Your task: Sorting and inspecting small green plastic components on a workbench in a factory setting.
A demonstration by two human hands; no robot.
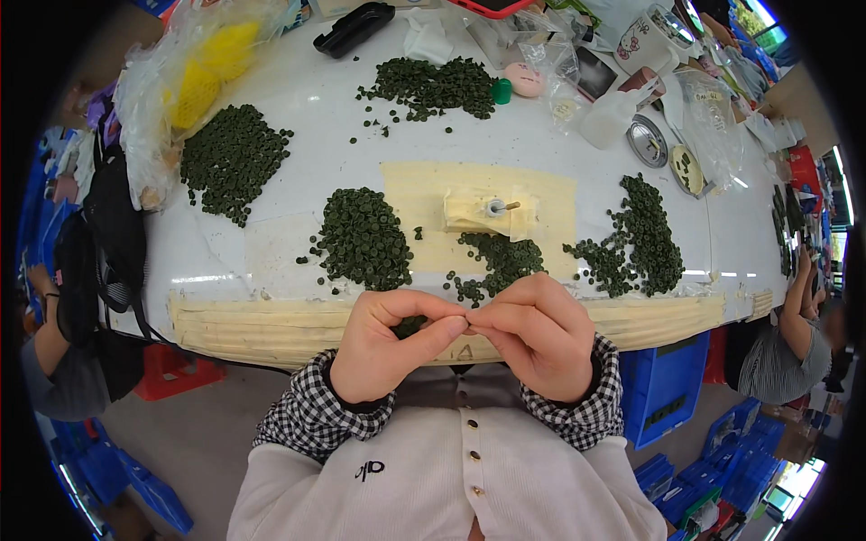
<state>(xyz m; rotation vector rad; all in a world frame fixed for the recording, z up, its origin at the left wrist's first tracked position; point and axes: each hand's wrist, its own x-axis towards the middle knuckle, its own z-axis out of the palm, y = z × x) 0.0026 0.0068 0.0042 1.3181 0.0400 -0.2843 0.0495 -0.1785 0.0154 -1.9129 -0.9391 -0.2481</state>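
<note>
At the table's front edge, my left hand (383,341) and my right hand (547,335) meet fingertip to fingertip. Both pinch a tiny dark green piece (467,324), mostly covered by the fingers, so its exact shape is hidden. Just beyond the left hand lies a heap of small dark green ring-like pieces (363,239). A looser pile of green pieces (507,260) sits beyond the right hand, in front of a tape-wrapped block (465,213) with a metal pin (499,208) on it. More green pieces lie beneath my left hand.
Further green heaps lie at the far left (234,160), far middle (428,87) and right (648,236). Plastic bags (149,108), a black case (354,30), a round metal lid (647,140) and a white cup (648,41) crowd the back. Other people sit at both sides.
</note>
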